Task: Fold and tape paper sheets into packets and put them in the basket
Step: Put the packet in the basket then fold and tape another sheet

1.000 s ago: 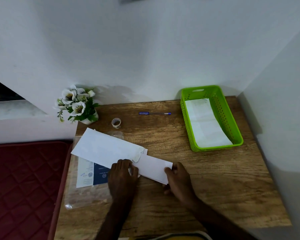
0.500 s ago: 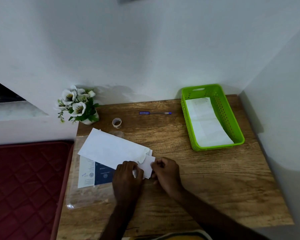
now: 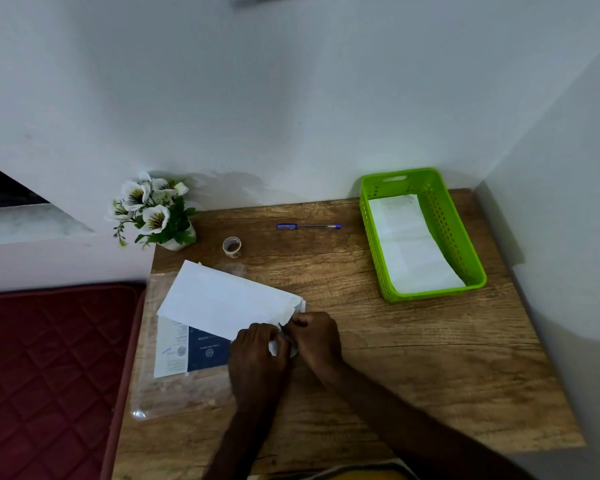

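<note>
both hands, left hand (image 3: 257,355) and right hand (image 3: 314,337), pinched a small folded paper (image 3: 277,346) near the white sheet (image 3: 227,301); the green basket (image 3: 465,251) sat far right.

Wooden table (image 3: 413,358) bears green basket (image 3: 465,237) (paper inside), pen (image 3: 309,226), tape roll (image 3: 231,245), flower pot (image 3: 174,242)

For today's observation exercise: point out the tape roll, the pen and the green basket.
tape roll (image 3: 231,246), head view, on its front rim.
pen (image 3: 309,226), head view, on the middle of its barrel.
green basket (image 3: 374,237), head view, on its left wall.

Dim, soft focus, wide-angle bending at edges, faint shadows
</note>
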Demonstrator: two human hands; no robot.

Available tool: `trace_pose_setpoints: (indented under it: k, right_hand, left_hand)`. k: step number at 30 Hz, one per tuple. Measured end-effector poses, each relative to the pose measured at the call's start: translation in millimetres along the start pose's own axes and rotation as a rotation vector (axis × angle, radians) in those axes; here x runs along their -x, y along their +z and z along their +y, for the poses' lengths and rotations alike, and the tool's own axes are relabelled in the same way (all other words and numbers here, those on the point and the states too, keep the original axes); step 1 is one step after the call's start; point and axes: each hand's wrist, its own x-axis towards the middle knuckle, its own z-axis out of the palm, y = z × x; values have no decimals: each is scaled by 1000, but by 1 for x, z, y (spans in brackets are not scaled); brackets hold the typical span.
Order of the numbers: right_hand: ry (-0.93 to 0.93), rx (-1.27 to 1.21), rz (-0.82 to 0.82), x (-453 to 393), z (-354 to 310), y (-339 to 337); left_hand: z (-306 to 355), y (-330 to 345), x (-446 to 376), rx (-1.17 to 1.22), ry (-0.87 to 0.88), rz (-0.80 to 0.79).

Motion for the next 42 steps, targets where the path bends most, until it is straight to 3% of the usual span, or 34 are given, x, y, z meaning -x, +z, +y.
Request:
trace_pose_setpoints:
  k: [9, 16, 20, 26, 29, 42]
  right_hand:
    - [-62, 46, 317, 11, 25, -24]
    - [-522, 427, 86, 6, 38, -22]
    - [-679, 711, 97, 3, 45, -14]
    - [-781, 974, 175, -1, 41, -6]
    - [-871, 1006, 158, -5, 43, -7]
    - [-753, 1012, 59, -29, 41, -17]
  left_hand:
    - [-16, 9, -3, -130, 110, -18]
    - [-24, 9, -7, -81, 138, -13]
    - [-21, 1, -7, 47, 50, -24]
    - [-36, 16, 16, -30, 376, 23]
    - [-41, 24, 23, -71, 419, 26]
    - [-39, 27, 25, -76, 405, 30]
